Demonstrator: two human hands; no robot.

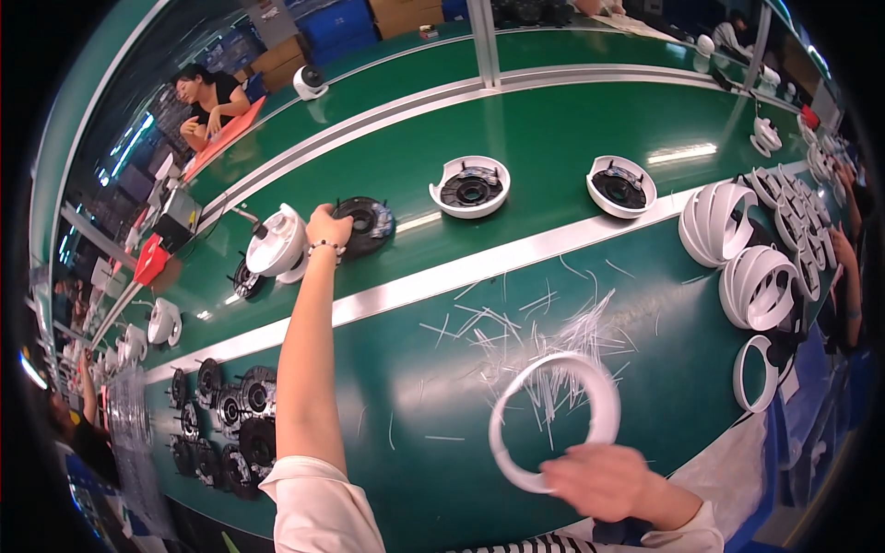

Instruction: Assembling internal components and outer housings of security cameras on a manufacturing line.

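Observation:
My left hand (329, 230), a beaded bracelet at its wrist, reaches onto the green belt. It grips the left edge of a round black part (369, 226) with a central hub, short posts and some wiring. Just left of that hand a white rounded housing (276, 241) stands on the belt. Low over the near worktop, my right hand (601, 481), slightly blurred, has its fingers closed on the lower rim of a white plastic ring (604, 413). Thin clear strips (581, 332) lie scattered beyond and behind the ring.
Two white shells with black inserts (472, 188) (621, 187) sit farther along the belt. Black round parts (230, 405) cluster on the worktop at left. Nested white rings (758, 288) stand at right. A metal rail (461, 275) divides worktop and belt. Another person (221, 101) sits across.

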